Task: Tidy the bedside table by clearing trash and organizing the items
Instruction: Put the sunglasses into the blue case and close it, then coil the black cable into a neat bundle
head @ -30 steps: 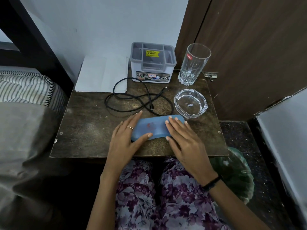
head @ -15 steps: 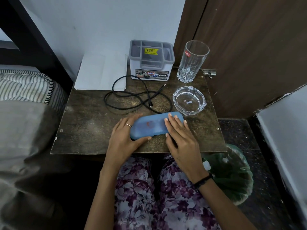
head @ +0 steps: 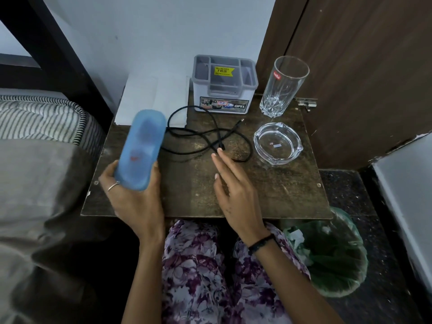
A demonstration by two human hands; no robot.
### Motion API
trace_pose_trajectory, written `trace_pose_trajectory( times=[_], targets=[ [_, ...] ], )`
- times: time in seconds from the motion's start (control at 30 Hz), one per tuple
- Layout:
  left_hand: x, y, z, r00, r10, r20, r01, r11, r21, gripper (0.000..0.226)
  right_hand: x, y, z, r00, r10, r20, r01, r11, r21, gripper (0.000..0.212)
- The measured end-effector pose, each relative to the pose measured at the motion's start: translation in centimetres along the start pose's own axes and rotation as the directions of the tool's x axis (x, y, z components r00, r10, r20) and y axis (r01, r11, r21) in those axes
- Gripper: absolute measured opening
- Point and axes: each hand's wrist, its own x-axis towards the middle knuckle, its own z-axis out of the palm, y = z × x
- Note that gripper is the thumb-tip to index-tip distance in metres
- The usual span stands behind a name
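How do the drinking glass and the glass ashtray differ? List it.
The drinking glass is tall and narrow; the glass ashtray is low and wide. The drinking glass carries a red sticker near its rim; the ashtray has notches in its rim. Both are clear, empty and upright on the bedside table.

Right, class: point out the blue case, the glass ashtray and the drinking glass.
blue case (head: 142,148): head view, middle of its lid.
glass ashtray (head: 296,150): head view, right rim.
drinking glass (head: 281,90): head view, middle of its side wall.
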Motion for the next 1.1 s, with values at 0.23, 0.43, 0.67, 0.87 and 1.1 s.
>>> trace_pose_trajectory(
  times=[0.23,0.43,0.67,0.87,1.1],
  targets=[
    [1.9,-0.9,0.6,0.999,-0.023,-0.025,0.025,0.998,0.064,0.06,2.6,0.2,0.1,0.994,0.105,0.041,-0.104,0.994,-0.045,0.038],
    [1.3,-1.6,1.4,0.995,0.05,0.082,-0.078,0.923,0.377,0.065,5.8,0.8,-0.2,0.959,0.281,0.03,-0.272,0.945,-0.18,0.037],
    [0.4,-0.1,1.1,0.97,0.186,0.16,-0.233,0.901,0.366,0.07,6.6,1.2,0.1,0.887,0.461,-0.033,-0.46,0.887,0.031,0.016],
    [-3.1,4.0,3.0,0.818,0.122,0.562,-0.186,0.981,0.059,0.033,2.7,-1.2,-2.4,0.901,0.424,-0.089,-0.369,0.859,0.355,0.01],
    [-4.1,4.9,3.6,0.675,0.002,0.737,0.031,0.999,-0.031,0.018,0.8,-1.8,-4.9,0.944,0.314,-0.103,-0.238,0.863,0.445,0.021]
  ],
)
